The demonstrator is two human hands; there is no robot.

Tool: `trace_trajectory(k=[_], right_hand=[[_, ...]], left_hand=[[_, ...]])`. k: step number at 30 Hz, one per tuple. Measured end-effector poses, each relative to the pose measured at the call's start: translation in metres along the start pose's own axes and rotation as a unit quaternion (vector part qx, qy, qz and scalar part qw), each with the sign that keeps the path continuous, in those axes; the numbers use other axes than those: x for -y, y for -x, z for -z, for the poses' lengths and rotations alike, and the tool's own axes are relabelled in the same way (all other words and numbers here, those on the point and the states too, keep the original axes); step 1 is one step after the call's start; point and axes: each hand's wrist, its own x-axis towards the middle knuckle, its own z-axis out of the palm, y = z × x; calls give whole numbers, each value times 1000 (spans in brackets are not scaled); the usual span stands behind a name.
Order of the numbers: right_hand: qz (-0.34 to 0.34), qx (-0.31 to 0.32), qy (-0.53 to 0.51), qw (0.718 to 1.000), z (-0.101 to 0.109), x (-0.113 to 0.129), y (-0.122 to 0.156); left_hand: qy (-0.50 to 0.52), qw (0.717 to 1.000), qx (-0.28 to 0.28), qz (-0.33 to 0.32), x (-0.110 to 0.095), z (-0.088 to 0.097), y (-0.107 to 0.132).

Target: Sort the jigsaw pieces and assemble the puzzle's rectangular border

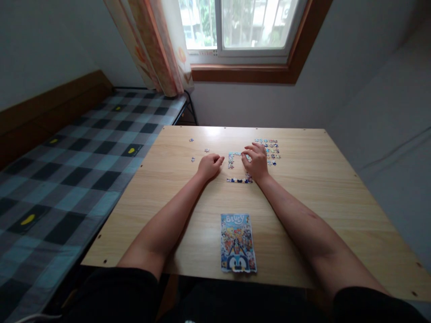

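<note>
My left hand (210,166) rests on the table in a loose curl, fingers closed, and no piece shows in it. It lies left of a partly joined jigsaw puzzle border (230,160). Over the border's right side is my right hand (257,162), thumb and forefinger brought together in a pinch by the top row. Whatever is between those fingertips is too small to make out. A bottom strip of joined pieces (238,181) lies nearer to me. Loose puzzle pieces (273,151) sit in rows beyond my right hand, partly hidden by it.
Left of my left hand lie 3 scattered pieces, one a puzzle piece (207,150). A picture sheet marked "BLUEY" (237,242) lies near the front edge of the wooden table (336,197). A checked bed (84,152) stands at left; a window (256,27) is behind.
</note>
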Motion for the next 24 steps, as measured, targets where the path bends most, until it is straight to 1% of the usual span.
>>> trace_trajectory(k=[4, 8, 12, 18, 21, 24], right_hand=[[-13, -5, -4, 1000, -1, -1, 0], [-18, -8, -7, 1000, 0, -2, 1], [-12, -15, -6, 1000, 3, -3, 5], [-12, -46, 5, 999, 6, -5, 8], [-20, -64, 2, 998, 5, -6, 7], [-33, -63, -3, 997, 5, -5, 6]], left_hand=[[-50, 998, 16, 22, -1, -3, -8], [-71, 997, 6, 41, 0, -5, -12], [-67, 997, 2, 30, 2, -6, -10], [-47, 999, 12, 4, 3, -6, -5], [-28, 999, 12, 14, 2, -5, -4], [-13, 999, 9, 29, 1, -4, -5]])
